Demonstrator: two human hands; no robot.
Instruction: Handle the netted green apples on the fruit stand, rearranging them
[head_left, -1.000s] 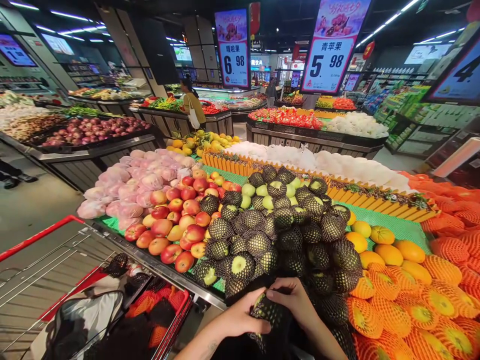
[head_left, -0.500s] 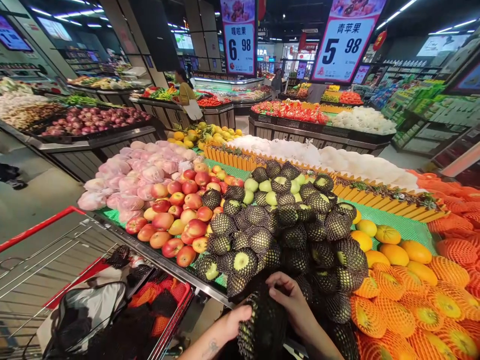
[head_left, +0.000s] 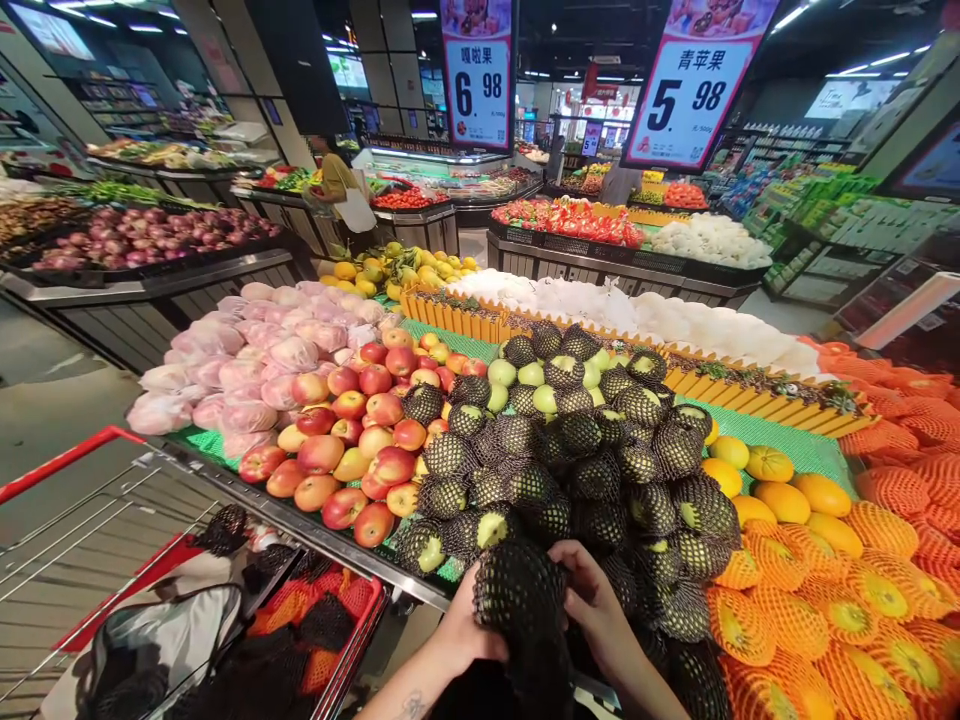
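Note:
At the near edge of the fruit display, my left hand (head_left: 466,628) is closed around a green apple in a black foam net (head_left: 519,585). The net covers nearly all of the fruit, and its loose lower part hangs down dark between my arms. On the other side, my right hand (head_left: 591,598) is closed, thumb and fingers pinching the right side of the same net. Its fingertips are partly hidden. Just beyond both hands lies a heap of green apples in black nets (head_left: 517,480), with several bare green apples (head_left: 531,374) at the back.
Red apples (head_left: 394,465) and pink-wrapped fruit (head_left: 247,375) lie to the left; orange-netted yellow fruit (head_left: 847,610) lies at right. A shopping cart (head_left: 112,520) with a red rim, holding a bag (head_left: 165,630) and black nets, stands front left. Price screens (head_left: 476,90) hang above.
My left hand has lifted and turned the netted apple, and its fingers now wrap its left side. My right hand has shifted slightly right, still at the net. The view has shifted slightly.

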